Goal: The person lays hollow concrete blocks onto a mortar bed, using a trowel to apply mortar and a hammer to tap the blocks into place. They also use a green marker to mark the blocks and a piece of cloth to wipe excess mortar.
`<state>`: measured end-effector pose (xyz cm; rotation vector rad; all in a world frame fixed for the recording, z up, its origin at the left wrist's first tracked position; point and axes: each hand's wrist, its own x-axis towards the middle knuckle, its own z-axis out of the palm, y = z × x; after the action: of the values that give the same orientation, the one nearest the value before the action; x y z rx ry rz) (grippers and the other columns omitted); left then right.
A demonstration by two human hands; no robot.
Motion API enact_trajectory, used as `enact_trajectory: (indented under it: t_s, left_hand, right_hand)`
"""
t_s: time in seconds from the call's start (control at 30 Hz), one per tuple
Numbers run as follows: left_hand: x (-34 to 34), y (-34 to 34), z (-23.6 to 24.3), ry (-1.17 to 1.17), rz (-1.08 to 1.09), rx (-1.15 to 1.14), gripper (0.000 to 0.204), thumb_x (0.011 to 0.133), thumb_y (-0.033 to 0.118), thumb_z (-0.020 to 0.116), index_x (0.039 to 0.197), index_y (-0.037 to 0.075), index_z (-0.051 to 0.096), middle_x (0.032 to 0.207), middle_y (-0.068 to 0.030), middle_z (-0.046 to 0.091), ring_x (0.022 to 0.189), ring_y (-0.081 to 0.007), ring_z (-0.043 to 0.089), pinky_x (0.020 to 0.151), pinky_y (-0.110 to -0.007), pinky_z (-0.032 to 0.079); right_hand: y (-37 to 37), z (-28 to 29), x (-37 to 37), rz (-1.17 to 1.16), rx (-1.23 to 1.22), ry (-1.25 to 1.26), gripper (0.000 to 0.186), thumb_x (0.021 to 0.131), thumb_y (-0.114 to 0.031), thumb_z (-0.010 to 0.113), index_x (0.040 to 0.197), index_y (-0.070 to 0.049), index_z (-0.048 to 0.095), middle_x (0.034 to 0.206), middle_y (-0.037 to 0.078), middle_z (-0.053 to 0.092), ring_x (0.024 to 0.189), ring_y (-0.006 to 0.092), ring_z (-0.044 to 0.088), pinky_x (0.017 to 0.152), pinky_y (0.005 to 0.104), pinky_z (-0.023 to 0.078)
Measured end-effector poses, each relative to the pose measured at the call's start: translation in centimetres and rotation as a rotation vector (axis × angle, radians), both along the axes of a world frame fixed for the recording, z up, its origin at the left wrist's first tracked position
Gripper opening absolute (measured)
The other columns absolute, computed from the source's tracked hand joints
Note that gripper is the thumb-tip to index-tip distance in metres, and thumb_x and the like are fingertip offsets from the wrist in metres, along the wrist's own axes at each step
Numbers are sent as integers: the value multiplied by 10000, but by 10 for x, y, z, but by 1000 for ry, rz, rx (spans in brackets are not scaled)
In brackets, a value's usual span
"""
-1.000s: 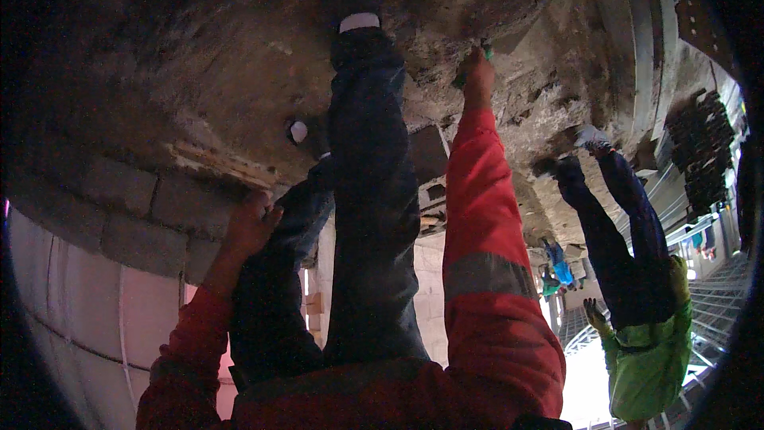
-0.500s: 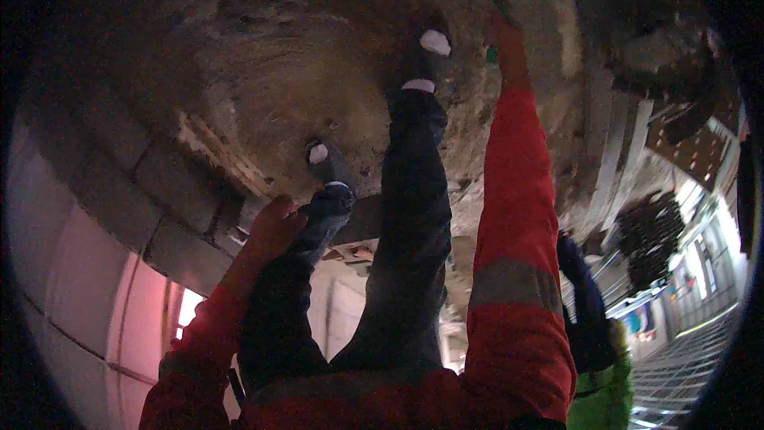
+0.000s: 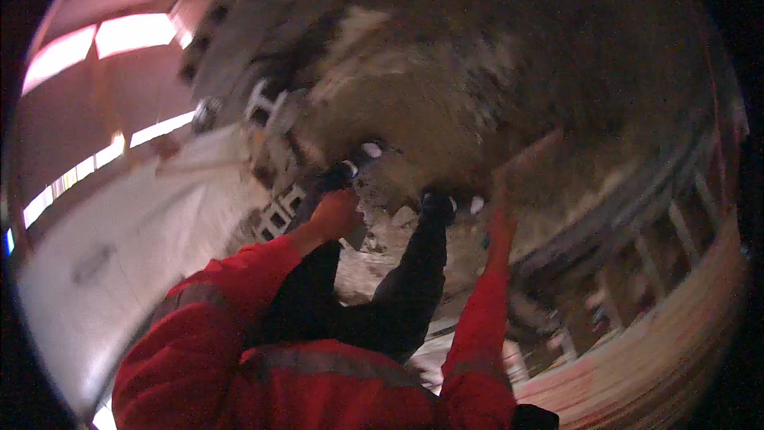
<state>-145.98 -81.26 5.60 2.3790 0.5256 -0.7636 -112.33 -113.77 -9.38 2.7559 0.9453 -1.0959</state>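
Note:
My left hand (image 3: 337, 213) hangs in front of my left leg, its fingers partly curled and smeared by motion. A grey patch shows just below its fingers; whether the hand touches it I cannot tell. Out to the right, my right hand (image 3: 500, 227) is closed round something blurred with a small green part (image 3: 485, 242). A pale, pointed streak (image 3: 532, 151) stretches beyond that hand, possibly part of the same thing. Its kind cannot be made out. Below me, my dark shoes with white toes (image 3: 372, 150) stand apart on brown, dirt-like ground.
Hollow grey blocks (image 3: 280, 213) lie by my left foot, with more (image 3: 264, 103) farther off. A pale sheet-like surface (image 3: 143, 231) spreads at the left under bright windows (image 3: 135, 33). To the right runs a blurred row of slats (image 3: 649, 263) above a wooden-looking surface (image 3: 645, 358).
The view has swung round, bringing the blocks and windows in at the left and slats at the right. My feet have changed stride. The left forearm now reaches more across my body.

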Motion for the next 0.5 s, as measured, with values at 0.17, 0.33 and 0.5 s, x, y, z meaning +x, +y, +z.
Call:
enact_trajectory:
  t_s: [0.17, 0.33, 0.5]
  left_hand:
    - [-82, -26, 80, 84, 392, 40, 463, 815, 351, 571, 1114, -1, 526, 1205, -203, 495, 1122, -348, 489, 934, -469, 402]
    - [-156, -39, 102, 134, 786, 99, 464, 802, 324, 596, 1125, 2, 508, 1257, -196, 471, 1163, -344, 463, 949, -482, 381]
    - [-210, 14, 103, 34, 1060, 74, 440, 789, 287, 609, 1105, -2, 508, 1249, -188, 477, 1156, -339, 469, 945, -474, 386]
  right_hand:
    - [80, 64, -60, -157, 331, 206, 494, 815, -308, 646, 1190, -8, 527, 1007, 184, 591, 791, 285, 618, 671, 371, 507]
    - [233, 140, -132, -259, -76, 662, 324, 835, -264, 640, 1011, 0, 574, 767, 101, 566, 653, 235, 588, 505, 325, 485]
    - [369, 154, -192, 220, 28, 570, 257, 853, -282, 629, 855, -39, 547, 612, 37, 496, 523, 145, 529, 431, 326, 424]
